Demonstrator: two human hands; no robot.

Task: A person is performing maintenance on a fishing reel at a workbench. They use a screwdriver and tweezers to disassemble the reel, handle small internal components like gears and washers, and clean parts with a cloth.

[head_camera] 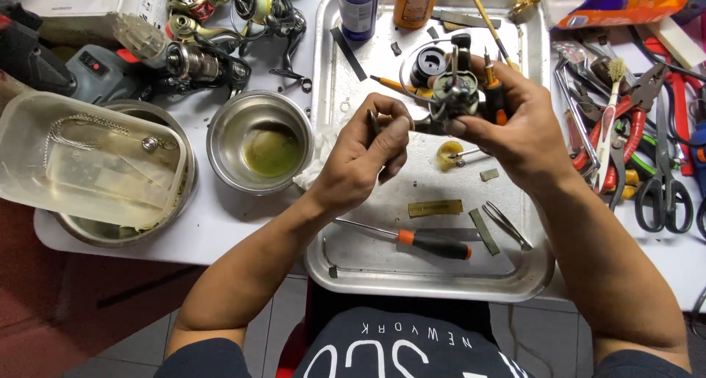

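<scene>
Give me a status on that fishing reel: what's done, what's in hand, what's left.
Done: the reel body looks opened, its gears exposed, with small parts laid out on the metal tray.
In hand: the right hand grips the body with a small screwdriver; the left hand pinches at its side.
Left: loose parts and the orange-handled screwdriver still lie on the tray; other reels wait behind the steel bowl.

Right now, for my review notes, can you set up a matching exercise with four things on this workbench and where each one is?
Things:
1. reel body
2. orange-handled screwdriver
3. steel bowl
4. scissors

Places:
A. on the white table, right of the tray
B. held in the right hand above the metal tray
C. lying at the tray's near end
D. left of the tray, holding yellowish liquid

Pairs: 1-B, 2-C, 3-D, 4-A
</scene>
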